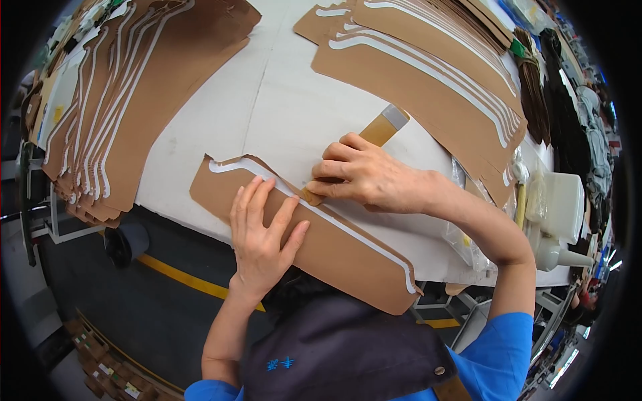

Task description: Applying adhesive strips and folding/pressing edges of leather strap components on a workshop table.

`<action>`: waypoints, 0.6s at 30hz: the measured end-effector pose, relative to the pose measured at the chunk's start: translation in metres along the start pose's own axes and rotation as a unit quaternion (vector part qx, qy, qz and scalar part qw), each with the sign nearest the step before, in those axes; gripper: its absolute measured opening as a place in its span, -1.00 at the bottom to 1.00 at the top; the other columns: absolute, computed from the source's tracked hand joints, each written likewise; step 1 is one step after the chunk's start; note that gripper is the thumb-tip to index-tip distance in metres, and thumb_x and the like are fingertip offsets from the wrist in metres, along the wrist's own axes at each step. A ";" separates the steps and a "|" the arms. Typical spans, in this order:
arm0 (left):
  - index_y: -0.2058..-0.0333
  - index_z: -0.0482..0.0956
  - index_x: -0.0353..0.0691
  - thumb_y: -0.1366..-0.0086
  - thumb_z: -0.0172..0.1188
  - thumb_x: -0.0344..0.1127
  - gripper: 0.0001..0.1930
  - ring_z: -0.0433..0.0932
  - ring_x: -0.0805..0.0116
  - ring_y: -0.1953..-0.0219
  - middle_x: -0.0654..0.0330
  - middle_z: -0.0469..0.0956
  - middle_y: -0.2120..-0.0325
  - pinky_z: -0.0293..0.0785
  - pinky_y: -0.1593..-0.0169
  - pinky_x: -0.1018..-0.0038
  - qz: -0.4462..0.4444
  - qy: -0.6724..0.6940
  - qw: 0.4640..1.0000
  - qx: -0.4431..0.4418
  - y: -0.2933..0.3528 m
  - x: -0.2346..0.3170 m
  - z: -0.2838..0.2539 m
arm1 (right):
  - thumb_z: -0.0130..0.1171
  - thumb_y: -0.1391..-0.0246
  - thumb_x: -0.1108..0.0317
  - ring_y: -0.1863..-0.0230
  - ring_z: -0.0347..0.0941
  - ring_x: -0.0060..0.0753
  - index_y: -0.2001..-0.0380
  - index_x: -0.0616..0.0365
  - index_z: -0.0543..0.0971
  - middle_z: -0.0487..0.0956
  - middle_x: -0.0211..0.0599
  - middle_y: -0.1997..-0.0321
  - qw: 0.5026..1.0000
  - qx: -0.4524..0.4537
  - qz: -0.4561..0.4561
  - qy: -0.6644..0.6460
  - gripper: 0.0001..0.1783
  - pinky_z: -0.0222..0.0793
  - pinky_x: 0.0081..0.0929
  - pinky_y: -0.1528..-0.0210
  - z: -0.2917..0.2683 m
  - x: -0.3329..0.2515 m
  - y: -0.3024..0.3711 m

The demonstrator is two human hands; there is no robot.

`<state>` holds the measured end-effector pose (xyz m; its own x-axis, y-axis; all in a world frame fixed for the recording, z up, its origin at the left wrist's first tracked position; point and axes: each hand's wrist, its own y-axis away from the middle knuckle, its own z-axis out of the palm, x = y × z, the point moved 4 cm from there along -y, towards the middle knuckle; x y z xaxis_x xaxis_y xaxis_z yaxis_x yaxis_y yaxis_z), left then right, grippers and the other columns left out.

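Note:
A brown sheet-like panel [348, 267] with a white strip along its shaped far edge lies at the near side of the white table, overhanging its front. My left hand [261, 234] rests flat on the panel, fingers stretched out and fingertips at the white strip. My right hand [371, 175] is closed around a flat yellowish-brown bar-like tool [382, 130] with a grey band at its far end. The tool's near end touches the panel's edge beside the white strip, just right of my left fingertips. Part of that edge is folded up or curled there.
Overlapping brown panels with white strips [167, 87] lie at the left, and more panels [408, 73] at the far right of the white table [200, 134]. A white plastic bottle [562, 207] and clear plastic bags stand at the right. A dark bucket-like container [127, 242] is below the table's left edge.

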<state>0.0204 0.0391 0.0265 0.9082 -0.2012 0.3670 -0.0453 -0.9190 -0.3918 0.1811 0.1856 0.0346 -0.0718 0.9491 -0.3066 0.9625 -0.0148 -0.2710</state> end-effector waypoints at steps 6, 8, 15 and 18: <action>-0.10 0.62 -0.40 -0.23 0.47 -0.27 -0.49 0.45 -0.13 -0.31 -0.08 0.49 -0.25 0.40 -0.34 0.05 -0.023 0.042 0.999 -0.014 0.003 -0.020 0.001 | 0.22 -0.13 0.40 -0.04 0.43 -0.34 0.04 0.05 0.67 0.52 -0.42 0.08 1.000 0.018 -0.014 0.012 -0.70 0.32 -0.32 -0.05 0.002 0.008 -0.020; -0.11 0.61 -0.41 -0.22 0.48 -0.26 -0.47 0.45 -0.12 -0.31 -0.08 0.49 -0.25 0.40 -0.33 0.05 -0.021 0.027 0.999 -0.005 -0.003 -0.024 -0.006 | 0.25 -0.02 0.50 -0.07 0.45 -0.29 -0.01 0.08 0.67 0.54 -0.39 0.01 1.000 -0.004 -0.003 -0.008 -0.58 0.33 -0.27 -0.10 0.001 0.010 -0.025; -0.07 0.63 -0.36 -0.17 0.51 -0.24 -0.47 0.43 -0.11 -0.32 -0.08 0.48 -0.26 0.41 -0.30 0.07 -0.038 0.038 0.999 -0.004 -0.004 -0.042 -0.006 | 0.26 -0.07 0.43 -0.05 0.43 -0.32 0.05 0.07 0.69 0.54 -0.41 0.05 1.000 0.010 -0.016 -0.002 -0.67 0.32 -0.31 -0.05 0.007 0.021 -0.048; -0.07 0.63 -0.33 -0.16 0.51 -0.22 -0.47 0.45 -0.09 -0.29 -0.04 0.51 -0.22 0.42 -0.28 0.07 -0.047 0.029 0.998 0.020 -0.008 -0.046 -0.010 | 0.29 -0.01 0.46 -0.04 0.43 -0.30 0.05 0.07 0.70 0.55 -0.40 0.05 1.000 0.011 -0.022 0.005 -0.63 0.31 -0.30 -0.05 0.008 0.026 -0.057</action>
<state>-0.0253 0.0521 0.0209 0.8823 -0.1351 0.4508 0.0567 -0.9204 -0.3868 0.1224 0.2087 0.0346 -0.1110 0.9521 -0.2850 0.9524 0.0200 -0.3042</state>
